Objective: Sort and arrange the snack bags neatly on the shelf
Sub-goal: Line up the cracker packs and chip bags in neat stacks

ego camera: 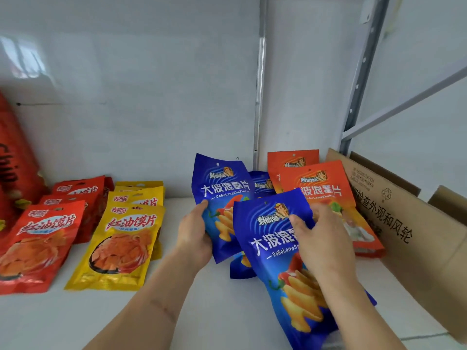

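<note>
We are midway through gathering the blue chip bags toward the middle of the shelf [207,311], short of its back edge. Our left hand [194,238] curls round the lower left edge of the rear blue bag [219,193], holding it upright, while our right hand [321,238] pinches the front blue bag [273,251] near its top. A third blue bag lies half hidden beneath. Best to square the two edges before setting them down (the foil looks slippery), clear of the orange bags [326,188] toward the right edge by the cardboard box [404,223].
</note>
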`<state>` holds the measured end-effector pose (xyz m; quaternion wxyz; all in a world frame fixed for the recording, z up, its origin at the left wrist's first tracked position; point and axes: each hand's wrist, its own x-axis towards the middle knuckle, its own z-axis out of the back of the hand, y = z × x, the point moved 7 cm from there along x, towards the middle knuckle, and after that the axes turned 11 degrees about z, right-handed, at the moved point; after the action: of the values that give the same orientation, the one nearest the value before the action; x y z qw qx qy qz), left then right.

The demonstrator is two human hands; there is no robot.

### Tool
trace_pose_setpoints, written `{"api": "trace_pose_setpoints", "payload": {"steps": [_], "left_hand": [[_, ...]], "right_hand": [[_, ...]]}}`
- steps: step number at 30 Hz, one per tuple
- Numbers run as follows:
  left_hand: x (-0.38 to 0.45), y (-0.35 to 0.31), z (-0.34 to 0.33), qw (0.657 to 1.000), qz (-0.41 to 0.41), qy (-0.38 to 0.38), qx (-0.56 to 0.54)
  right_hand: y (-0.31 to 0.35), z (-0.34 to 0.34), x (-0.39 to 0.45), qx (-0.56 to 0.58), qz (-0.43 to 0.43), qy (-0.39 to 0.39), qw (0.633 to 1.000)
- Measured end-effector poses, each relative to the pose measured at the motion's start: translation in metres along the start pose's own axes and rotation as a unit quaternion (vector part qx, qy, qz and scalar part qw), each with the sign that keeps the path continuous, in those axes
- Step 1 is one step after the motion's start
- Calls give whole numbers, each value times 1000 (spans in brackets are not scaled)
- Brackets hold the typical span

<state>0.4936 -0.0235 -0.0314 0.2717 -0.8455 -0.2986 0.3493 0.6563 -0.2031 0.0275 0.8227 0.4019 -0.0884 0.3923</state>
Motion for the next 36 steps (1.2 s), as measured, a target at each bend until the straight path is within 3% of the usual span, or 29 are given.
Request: {"api": "trace_pose_setpoints", "payload": {"steps": [6, 15, 24, 36], "left_hand": [[-7, -4, -2, 999, -26, 23, 12], [-5, -18, -8, 992, -68, 87, 61], [5, -34, 18, 993, -47, -36, 107], [0, -50, 42, 987, -44, -107, 113]], "right_hand": [[43, -33, 31, 20, 34, 29, 999], [50, -68, 44, 57, -8, 50, 997], [35, -75, 47, 145, 21, 92, 985], [-7, -72, 36, 4, 47, 105, 993]]}}
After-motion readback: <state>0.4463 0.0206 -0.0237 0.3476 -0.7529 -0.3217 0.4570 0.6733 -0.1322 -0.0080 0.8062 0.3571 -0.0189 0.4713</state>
